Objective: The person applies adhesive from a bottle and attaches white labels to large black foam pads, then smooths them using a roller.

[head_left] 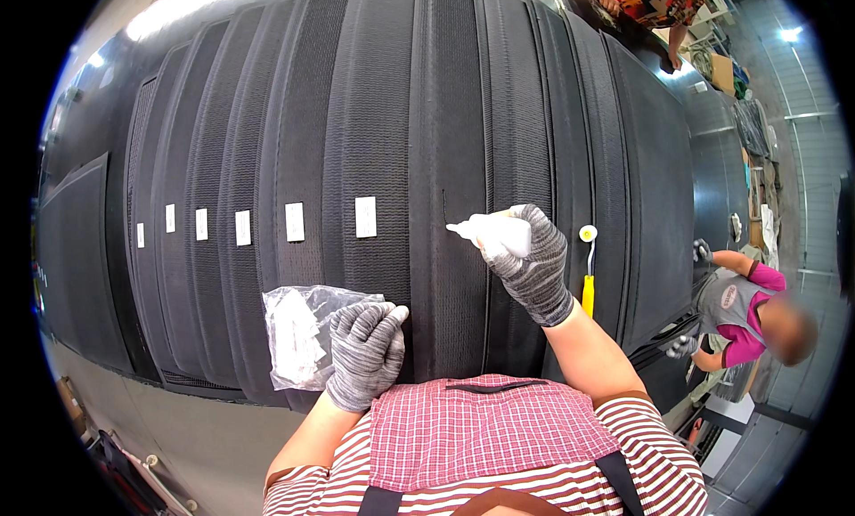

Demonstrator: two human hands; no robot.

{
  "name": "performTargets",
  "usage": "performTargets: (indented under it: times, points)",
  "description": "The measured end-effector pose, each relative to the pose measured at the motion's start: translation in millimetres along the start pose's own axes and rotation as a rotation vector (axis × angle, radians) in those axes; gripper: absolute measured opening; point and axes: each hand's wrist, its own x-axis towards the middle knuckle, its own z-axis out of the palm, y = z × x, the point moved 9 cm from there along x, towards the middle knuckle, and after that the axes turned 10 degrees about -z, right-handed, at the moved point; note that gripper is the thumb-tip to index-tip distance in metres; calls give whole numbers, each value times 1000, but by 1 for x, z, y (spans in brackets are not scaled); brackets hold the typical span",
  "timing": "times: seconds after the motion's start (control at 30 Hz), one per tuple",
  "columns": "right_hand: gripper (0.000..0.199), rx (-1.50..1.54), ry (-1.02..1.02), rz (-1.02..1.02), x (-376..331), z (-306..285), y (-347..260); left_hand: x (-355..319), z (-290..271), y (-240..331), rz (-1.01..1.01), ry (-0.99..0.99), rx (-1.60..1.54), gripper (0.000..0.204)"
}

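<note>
My gloved right hand (539, 271) is closed around a white squeeze bottle (508, 235). The bottle is tilted, its narrow nozzle pointing left at a black mat (448, 142). Just above the nozzle tip, a thin dark line runs on that mat. My gloved left hand (363, 354) is curled with its fingertips pinched together; what they hold, if anything, is hidden. Beside and partly under it lies a see-through plastic bag (297, 342) with white labels inside. To the left, a row of several white labels (366, 217) sits on the overlapping black mats, one per mat.
A small roller with a yellow handle (588, 295) lies right of my right hand. At the right edge, a co-worker in a grey apron (723, 302) has gloved hands at the table. Another person (655, 4) stands at the far side. A black panel (76, 240) lies far left.
</note>
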Motion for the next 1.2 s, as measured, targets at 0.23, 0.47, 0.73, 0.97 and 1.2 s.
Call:
performTargets:
  times: [0.23, 0.47, 0.73, 0.97, 1.2]
  points:
    - [31, 238, 200, 333, 3, -7, 31, -1, 1, -1, -1, 11, 2, 29]
    - [36, 173, 189, 253, 8, 5, 36, -2, 2, -2, -3, 2, 0, 29]
    - [37, -31, 92, 90, 10, 10, 29, -2, 1, 0, -11, -4, 25, 31]
    - [33, 151, 159, 305, 2, 3, 49, 0, 1, -1, -11, 1, 1, 31]
    - [32, 24, 149, 280, 2, -4, 51, 1, 0, 0, -8, -7, 25, 30]
